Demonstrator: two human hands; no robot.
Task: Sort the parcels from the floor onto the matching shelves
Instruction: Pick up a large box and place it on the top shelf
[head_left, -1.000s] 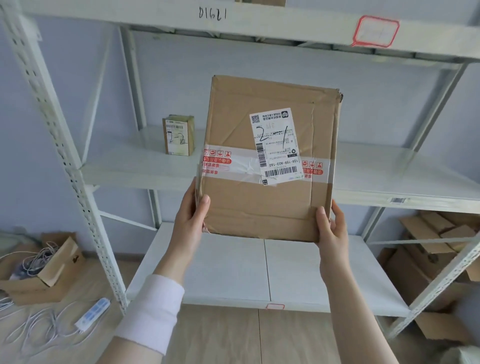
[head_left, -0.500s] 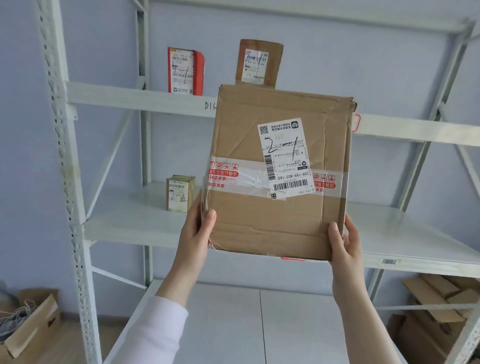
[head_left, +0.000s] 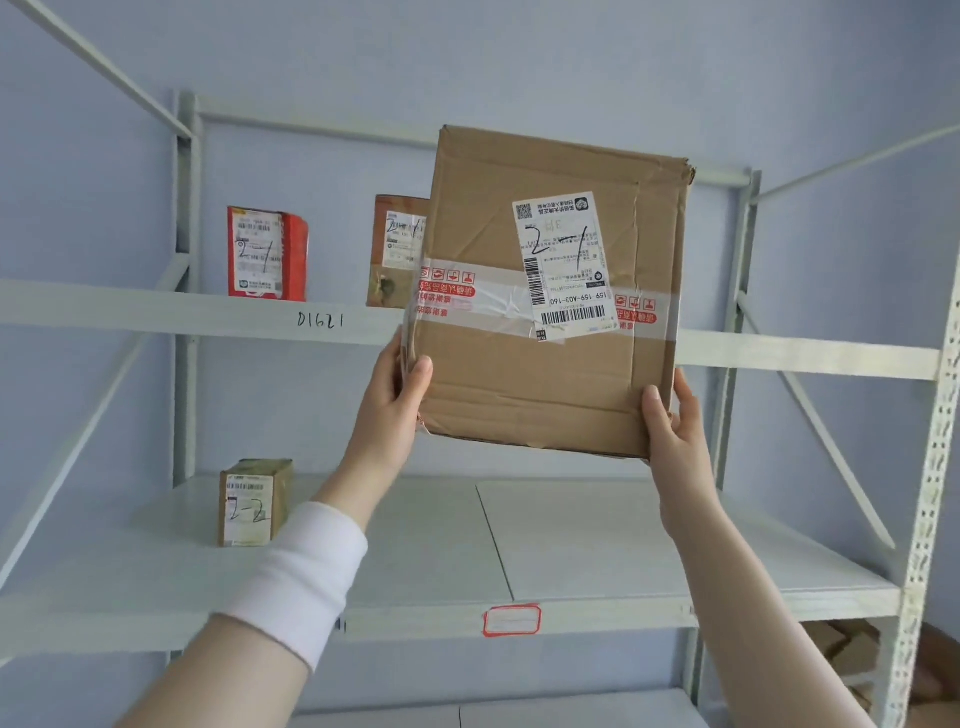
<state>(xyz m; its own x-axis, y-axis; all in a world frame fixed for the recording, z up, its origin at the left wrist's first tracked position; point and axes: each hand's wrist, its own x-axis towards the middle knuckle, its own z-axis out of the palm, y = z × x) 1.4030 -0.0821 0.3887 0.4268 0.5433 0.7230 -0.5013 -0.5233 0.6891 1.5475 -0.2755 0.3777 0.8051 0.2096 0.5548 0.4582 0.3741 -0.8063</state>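
1. The left hand (head_left: 387, 410), with a soft white cuff (head_left: 306, 571) on its forearm, grips the lower left edge of the flat brown cardboard parcel (head_left: 519, 389). The thumb lies on the front face and the fingers are behind it.
2. The right hand (head_left: 675, 431) grips the lower right corner of the same parcel in the same manner, with the thumb in front.
3. The parcel is in the air, upright and a little tilted. It is above the smooth white metal middle shelf (head_left: 623, 545) and in front of the edge of the white metal upper shelf (head_left: 156, 312). Its cardboard is creased and its top right corner is torn. A band of clear glossy tape with red print (head_left: 467, 301) crosses it, and a white paper label (head_left: 563, 265) carries a handwritten "2-1".
4. On the left of the middle shelf, a small brown cardboard box (head_left: 252, 501) marked "2-2" stands upright.
5. On the upper shelf stand a red rectangular parcel (head_left: 265, 254) marked "2-1" and a brown cardboard parcel (head_left: 397, 249). The brown one is partly hidden behind the held parcel.
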